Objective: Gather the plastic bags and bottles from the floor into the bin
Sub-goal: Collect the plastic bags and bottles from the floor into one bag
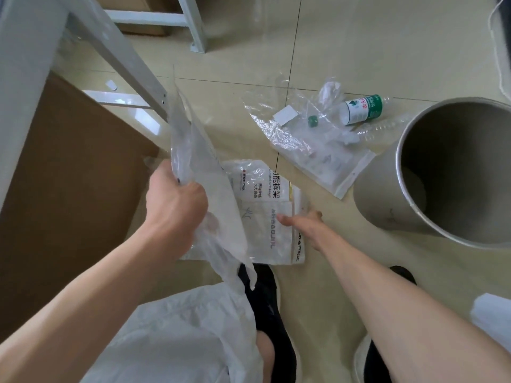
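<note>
Open tiled floor [359, 45] lies ahead and to the right; a cardboard sheet [69, 175] and a grey metal frame leg [116, 56] close off the left side. The bin [387, 205] stands upright at the right edge, mouth open, with bare tile between it and the shoes [265, 313].

The left hand [177, 208] is clenched around a clear plastic bag [193, 161], which rises tall and crumpled above the fist and trails below it. The right hand [304, 225] reaches down with fingers extended, fingertips touching a printed flat bag [271, 222] on the floor between both hands.

Beyond, a zip bag [312, 153] lies diagonally, its sealed end just beside the bin. A bottle [362, 109] with a green label lies on its side, long axis running left-right, close to the bin's rim.
</note>
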### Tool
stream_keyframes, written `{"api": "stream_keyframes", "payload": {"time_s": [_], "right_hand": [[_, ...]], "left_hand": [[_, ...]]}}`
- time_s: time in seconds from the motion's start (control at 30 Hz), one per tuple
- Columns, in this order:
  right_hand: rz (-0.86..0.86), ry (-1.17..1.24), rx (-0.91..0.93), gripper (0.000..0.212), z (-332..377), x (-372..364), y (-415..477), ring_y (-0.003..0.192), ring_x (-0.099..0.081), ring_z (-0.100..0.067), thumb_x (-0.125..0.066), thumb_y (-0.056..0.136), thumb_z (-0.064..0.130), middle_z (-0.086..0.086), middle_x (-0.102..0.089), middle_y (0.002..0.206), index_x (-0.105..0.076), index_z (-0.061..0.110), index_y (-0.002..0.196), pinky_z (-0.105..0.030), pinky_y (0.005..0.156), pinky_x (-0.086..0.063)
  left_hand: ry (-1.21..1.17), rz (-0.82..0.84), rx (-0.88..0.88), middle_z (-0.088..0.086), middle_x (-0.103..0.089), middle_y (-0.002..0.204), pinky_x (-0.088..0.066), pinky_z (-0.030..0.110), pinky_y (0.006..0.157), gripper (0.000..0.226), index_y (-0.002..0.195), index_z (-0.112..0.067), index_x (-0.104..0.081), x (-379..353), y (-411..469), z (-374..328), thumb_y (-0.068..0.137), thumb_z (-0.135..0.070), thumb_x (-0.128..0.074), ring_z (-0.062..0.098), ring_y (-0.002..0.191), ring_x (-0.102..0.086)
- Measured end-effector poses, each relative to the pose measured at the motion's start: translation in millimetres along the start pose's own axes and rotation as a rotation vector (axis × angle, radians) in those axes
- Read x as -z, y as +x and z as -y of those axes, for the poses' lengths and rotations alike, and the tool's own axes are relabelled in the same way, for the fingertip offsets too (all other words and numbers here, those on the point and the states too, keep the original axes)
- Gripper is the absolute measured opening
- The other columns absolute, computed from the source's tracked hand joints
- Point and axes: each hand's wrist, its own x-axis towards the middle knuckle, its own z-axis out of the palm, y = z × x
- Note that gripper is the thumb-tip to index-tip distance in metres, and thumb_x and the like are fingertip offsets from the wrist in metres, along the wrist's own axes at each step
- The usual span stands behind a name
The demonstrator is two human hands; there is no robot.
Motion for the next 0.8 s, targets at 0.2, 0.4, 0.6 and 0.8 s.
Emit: {"api": "stream_keyframes", "payload": {"time_s": [0.2, 0.4, 0.6, 0.8], "right_hand": [[-0.108, 0.096, 0.04, 0.061, -3, -11, 3, 0.105, -0.068, -0.031, -0.087, 0.067, 0.015, -0.013, -0.069, 0.115, -0.059, 0.005, 0.12, -0.038, 0.091, -0.054], [-0.11, 0.073, 0.421, 0.027, 37, 22, -60, 0.088, -0.072, -0.028, -0.067, 0.069, 0.013, -0.009, -0.076, 0.093, -0.072, 0.01, 0.096, -0.049, 0.088, -0.057], [0.084, -0.116, 0.83, 0.027, 77, 36, -166, 0.088, -0.07, -0.037, -0.075, 0.074, 0.016, -0.014, -0.074, 0.095, -0.066, 0.012, 0.099, -0.051, 0.081, -0.057], [0.55, -0.329, 0.776, 0.062, 68, 16, -202, 0.104, -0.068, -0.012, -0.08, 0.078, 0.012, 0.003, -0.071, 0.114, -0.055, 0.024, 0.133, -0.031, 0.098, -0.051]], "left_hand": [[-0.015, 0.072, 0.002, 0.01, -0.069, 0.092, -0.061, 0.059, 0.078, 0.04, 0.107, -0.014, -0.062, -6, -1, -1, 0.073, -0.009, -0.042, 0.039, 0.089, -0.071], [0.007, 0.074, 0.018, 0.012, -0.069, 0.102, -0.061, 0.052, 0.083, 0.044, 0.114, -0.016, -0.062, -5, -3, -5, 0.079, -0.001, -0.038, 0.036, 0.094, -0.069], [-0.203, 0.095, 0.062, 0.011, -0.069, 0.097, -0.061, 0.033, 0.061, 0.044, 0.12, -0.01, -0.059, -8, -13, -9, 0.088, 0.009, -0.036, 0.028, 0.082, -0.069], [-0.58, 0.45, 0.224, 0.016, -0.077, 0.116, -0.056, 0.055, 0.094, 0.058, 0.129, -0.016, -0.071, 0, -25, -21, 0.094, -0.059, -0.052, 0.039, 0.104, -0.074]]}}
